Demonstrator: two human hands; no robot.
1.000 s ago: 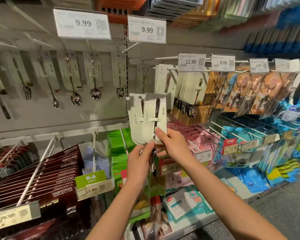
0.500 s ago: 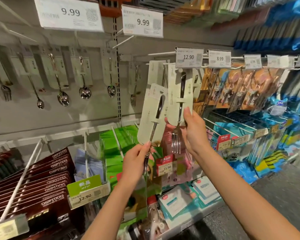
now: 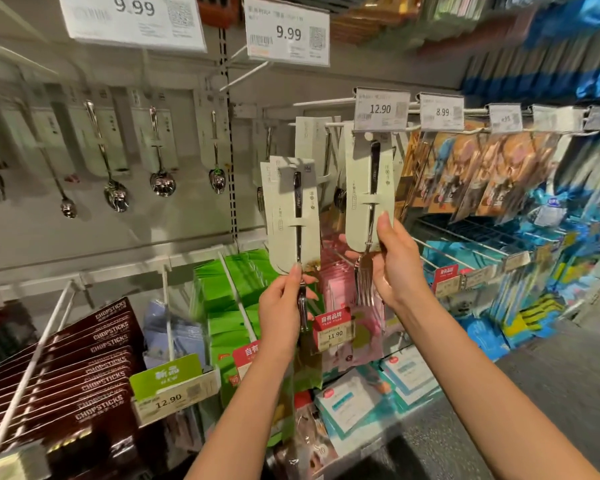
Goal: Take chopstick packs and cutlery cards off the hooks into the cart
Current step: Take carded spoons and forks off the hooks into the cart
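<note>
My left hand [image 3: 283, 306] pinches the lower end of two or three stacked pale green cutlery cards [image 3: 291, 216], held upright off the hooks. My right hand [image 3: 394, 263] grips the bottom of a fork card [image 3: 369, 192], thumb on its front; the fork's tines hang below the card. That card's top hole sits at the tip of the hook under the 12.90 tag [image 3: 380, 109]. More cards hang behind it. Dark red chopstick packs [image 3: 94, 368] hang on a rail at lower left. The cart is out of view.
Single spoons on cards [image 3: 158, 157] hang along the grey back panel at left. Green packs [image 3: 236, 296], pink packs and blue items fill hooks below and to the right. White hook rods with price tags jut out toward me. Grey floor shows at lower right.
Both hands rose from a joined hold and separated. My right hand reached up to the fork card at the 12.90 hook, while my left hand kept its stacked cards.
</note>
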